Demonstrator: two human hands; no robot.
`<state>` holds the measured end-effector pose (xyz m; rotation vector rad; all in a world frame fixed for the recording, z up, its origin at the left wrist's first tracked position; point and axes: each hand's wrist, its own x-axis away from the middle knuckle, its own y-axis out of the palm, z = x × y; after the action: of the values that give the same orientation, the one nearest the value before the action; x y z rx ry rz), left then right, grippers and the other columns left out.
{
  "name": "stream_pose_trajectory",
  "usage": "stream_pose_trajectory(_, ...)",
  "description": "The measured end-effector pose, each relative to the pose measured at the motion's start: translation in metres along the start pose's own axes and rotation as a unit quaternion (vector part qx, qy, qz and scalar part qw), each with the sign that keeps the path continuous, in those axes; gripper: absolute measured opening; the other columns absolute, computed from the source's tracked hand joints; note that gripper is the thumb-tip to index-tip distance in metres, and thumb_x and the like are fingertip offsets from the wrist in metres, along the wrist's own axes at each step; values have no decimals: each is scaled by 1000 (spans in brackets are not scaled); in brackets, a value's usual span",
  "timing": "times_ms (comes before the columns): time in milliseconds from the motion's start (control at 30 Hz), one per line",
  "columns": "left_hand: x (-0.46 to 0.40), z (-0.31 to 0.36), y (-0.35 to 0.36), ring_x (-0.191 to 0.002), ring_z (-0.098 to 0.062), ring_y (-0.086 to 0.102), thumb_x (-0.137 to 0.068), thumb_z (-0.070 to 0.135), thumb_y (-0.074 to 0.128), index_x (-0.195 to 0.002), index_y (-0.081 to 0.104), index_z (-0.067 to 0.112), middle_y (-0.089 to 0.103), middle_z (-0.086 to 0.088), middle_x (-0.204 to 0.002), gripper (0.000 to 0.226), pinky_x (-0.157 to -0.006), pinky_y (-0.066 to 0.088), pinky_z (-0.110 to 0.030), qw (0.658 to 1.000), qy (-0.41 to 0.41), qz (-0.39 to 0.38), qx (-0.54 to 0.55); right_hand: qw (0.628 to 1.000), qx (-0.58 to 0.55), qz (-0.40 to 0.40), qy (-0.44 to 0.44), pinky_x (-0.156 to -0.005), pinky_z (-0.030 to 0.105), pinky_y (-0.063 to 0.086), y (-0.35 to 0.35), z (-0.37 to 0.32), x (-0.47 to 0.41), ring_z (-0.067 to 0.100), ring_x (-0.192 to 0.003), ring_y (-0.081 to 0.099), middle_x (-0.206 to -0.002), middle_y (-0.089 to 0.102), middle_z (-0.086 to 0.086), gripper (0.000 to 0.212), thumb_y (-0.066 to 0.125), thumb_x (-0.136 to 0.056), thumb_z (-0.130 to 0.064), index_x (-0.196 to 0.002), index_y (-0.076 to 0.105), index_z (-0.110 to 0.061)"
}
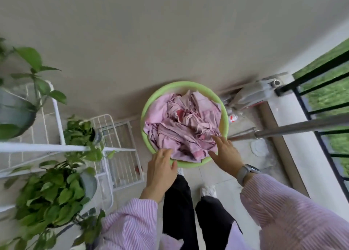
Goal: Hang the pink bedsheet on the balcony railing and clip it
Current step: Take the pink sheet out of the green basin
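The pink bedsheet (181,125) lies crumpled in a round light-green basin (162,93) on the floor ahead of my feet. My left hand (160,171) hovers over the basin's near rim, fingers spread, holding nothing. My right hand (225,153) reaches over the near right side, its fingertips at the sheet, fingers apart. A watch sits on my right wrist. The black balcony railing (321,79) runs along the right side, beyond a low white ledge.
A metal pole (302,127) sticks in from the right at about basin height. A white wire rack (117,146) with potted green plants (51,191) stands on the left. Cluttered grey items (251,95) lie on the floor right of the basin.
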<state>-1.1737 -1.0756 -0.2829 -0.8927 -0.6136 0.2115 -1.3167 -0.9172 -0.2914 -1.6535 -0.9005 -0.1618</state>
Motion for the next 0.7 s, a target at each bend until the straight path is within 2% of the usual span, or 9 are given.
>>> stream_pose_trajectory(167,-47,-19,26,-130,-24,32,-89,24,50,-137,33,16,36,-6,-143,52,-100,36,-36,1000,9,5,-2,999,36,-32,-8,-106,49,30,31,6,-57,24,-140,11,-154,10,-2,85,59,-82,-40,-144,2,-24)
stream_pose_trajectory(267,-75,-27,41,-137,-25,21,-90,28,49,-142,23,18,25,-6,-150,59,-109,25,-37,999,33,-18,-29,998,49,-28,-20,-105,48,31,46,9,-81,29,-135,21,-150,19,2,89,62,-80,-41,-144,3,-24)
stream_pose_trajectory(367,-102,-29,53,-141,-24,5,-92,37,43,-144,12,24,8,-1,-155,63,-112,19,-46,992,76,-61,-83,999,48,11,5,-94,44,38,51,12,-102,33,-119,38,-132,42,10,62,59,-83,-31,-137,31,-20)
stream_pose_trajectory(433,-119,-28,60,-142,-22,-2,-91,45,40,-144,4,28,4,2,-156,66,-112,18,-50,986,96,-91,-101,999,35,33,-2,-87,42,39,46,14,-110,34,-110,44,-118,49,15,35,55,-85,-20,-119,51,-9)
stream_pose_trajectory(467,-124,-27,61,-142,-22,-3,-90,48,39,-144,2,30,4,4,-156,68,-111,18,-52,985,97,-103,-97,999,-4,46,-7,-87,42,39,41,15,-112,34,-107,46,-115,49,17,26,52,-86,-13,-110,56,-3)
stream_pose_trajectory(567,-131,-20,59,-142,-19,-2,-85,54,45,-143,-1,33,5,4,-155,77,-111,15,-52,992,93,-85,-24,987,-141,64,-37,-89,34,37,20,13,-104,33,-105,49,-114,51,21,15,47,-86,2,-98,55,7)
stream_pose_trajectory(633,-132,-11,49,-140,-16,-4,-78,57,53,-141,-6,36,3,0,-155,89,-112,10,-47,993,113,-31,32,972,-218,56,-63,-72,22,38,2,6,-92,21,-88,56,-91,59,12,12,45,-85,7,-87,53,-1)
stream_pose_trajectory(700,-139,-3,33,-141,-18,-6,-72,56,61,-141,-4,34,1,-5,-155,98,-112,7,-43,987,133,5,86,961,-254,55,-92,-56,10,35,-16,-5,-79,-4,-65,54,-65,51,-8,25,44,-84,11,-76,44,-13)
